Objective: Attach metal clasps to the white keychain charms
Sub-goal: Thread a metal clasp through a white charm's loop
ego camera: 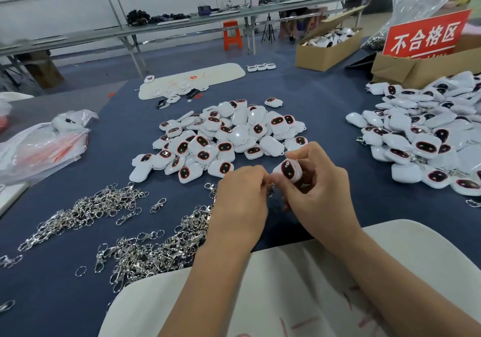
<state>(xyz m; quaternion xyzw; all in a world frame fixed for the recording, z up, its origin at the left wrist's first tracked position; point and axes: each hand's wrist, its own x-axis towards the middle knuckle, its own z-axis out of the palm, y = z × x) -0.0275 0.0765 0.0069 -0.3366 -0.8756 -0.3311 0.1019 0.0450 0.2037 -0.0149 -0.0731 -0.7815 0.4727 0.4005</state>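
Both hands raised, left hand [240, 201] pinching clasp [270, 189], right hand [318, 188] gripping charm [287, 170].

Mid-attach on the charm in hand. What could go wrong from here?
1. The clasp sits almost hidden between the left hand and right hand, so a half-closed join could pass unnoticed.
2. The held charm is gripped only by fingers at its edges; it might slip into the centre pile and get mixed with undone ones.
3. The loose clasps lie tangled near the table edge; some may snag or fall.
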